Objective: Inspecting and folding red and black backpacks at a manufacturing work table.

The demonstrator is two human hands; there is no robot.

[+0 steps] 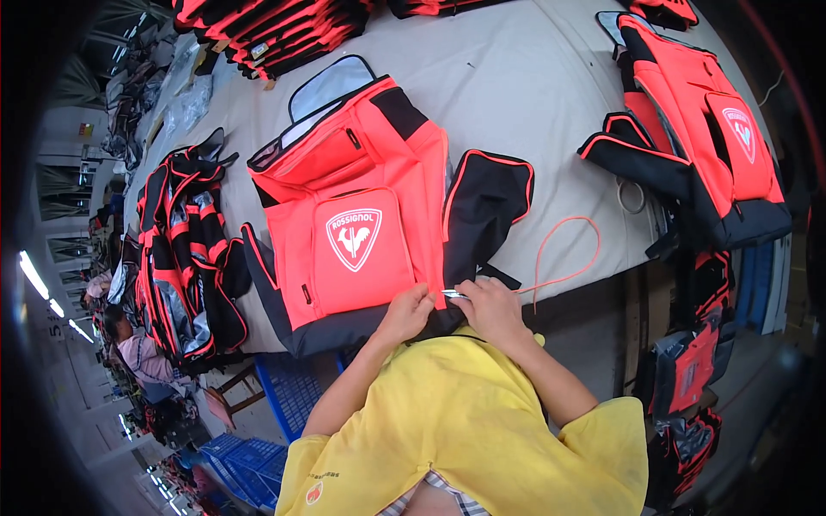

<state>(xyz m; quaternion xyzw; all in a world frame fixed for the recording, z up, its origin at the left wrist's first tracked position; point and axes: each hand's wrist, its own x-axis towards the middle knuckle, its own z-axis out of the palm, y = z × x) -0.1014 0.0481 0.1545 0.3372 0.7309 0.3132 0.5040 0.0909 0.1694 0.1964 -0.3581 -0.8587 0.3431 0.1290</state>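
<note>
A bright coral-red and black backpack (423, 185) lies flat in front of me, its grey-lined top flap opened away from me. At its lower right seam my left hand (407, 314) has thumb and fingers pressed together; whatever is pinched there is too small to make out. Just right of it, my right hand (495, 313) is closed around small metal thread snips (453, 294), their tips pointing left at the pinched spot. An orange cord (570, 276) loops over the table from beside the right hand. The backpack's black side panel (486, 202) spreads out to the right.
The pale cloth-covered table (533, 95) carries another red backpack (680, 95) at right and a black, red and grey one (185, 249) at left. Stacked red pieces (284, 30) lie at the far edge. Blue crates (245, 464) stand below left; a person (142, 348) sits beyond.
</note>
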